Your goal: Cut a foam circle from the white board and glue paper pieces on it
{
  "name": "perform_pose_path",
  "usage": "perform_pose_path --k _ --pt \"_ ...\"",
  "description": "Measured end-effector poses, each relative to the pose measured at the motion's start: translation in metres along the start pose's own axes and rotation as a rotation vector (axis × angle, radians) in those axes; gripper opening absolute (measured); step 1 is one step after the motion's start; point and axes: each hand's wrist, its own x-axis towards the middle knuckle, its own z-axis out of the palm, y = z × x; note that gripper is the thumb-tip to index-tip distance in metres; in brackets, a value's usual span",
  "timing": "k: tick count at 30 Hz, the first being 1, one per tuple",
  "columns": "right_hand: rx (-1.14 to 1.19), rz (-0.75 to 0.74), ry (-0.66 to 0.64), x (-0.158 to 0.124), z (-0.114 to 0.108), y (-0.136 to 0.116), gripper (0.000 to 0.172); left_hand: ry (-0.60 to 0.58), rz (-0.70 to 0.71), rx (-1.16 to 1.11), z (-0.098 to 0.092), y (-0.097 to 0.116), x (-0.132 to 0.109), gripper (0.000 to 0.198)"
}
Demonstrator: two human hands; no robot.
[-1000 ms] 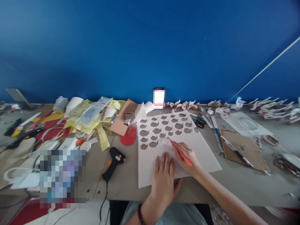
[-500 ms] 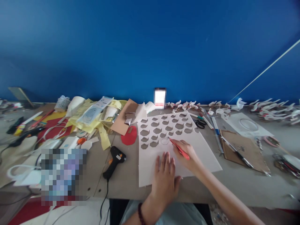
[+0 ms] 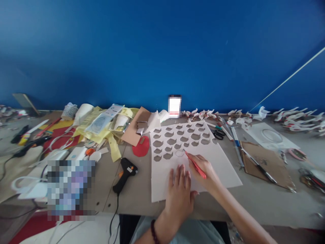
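A white sheet lies on the table, with rows of fish-like holes cut through its upper half. Below the holes, a thin rounded outline marks the paper. My right hand is closed around a slim red craft knife, whose dark tip touches the sheet at the right end of this outline. Flat on the lower part of the sheet rests my left hand, its fingers stretched out and somewhat apart, just below and left of my right hand.
A black glue gun and a red paper disc lie left of the sheet. Black scissors, a blue-ended ruler and brown cardboard are on the right. Several white paper birds stand along the blue wall.
The whole view has shifted slightly to the right. Both hands stay in nearly the same place on the sheet, and the knife tip remains at the outline.
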Motion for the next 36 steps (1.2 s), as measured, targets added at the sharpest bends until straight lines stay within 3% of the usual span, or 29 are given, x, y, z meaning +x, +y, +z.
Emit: perform_pose_path --k 27,36 --pt "0.003 0.062 0.029 -0.013 0.006 -0.008 0.034 -0.048 -0.006 -0.022 -0.001 -0.002 0.001 0.062" --pt "0.036 0.055 0.030 -0.022 -0.009 0.002 0.031 -0.141 0.156 -0.181 -0.041 -0.046 -0.008 0.065"
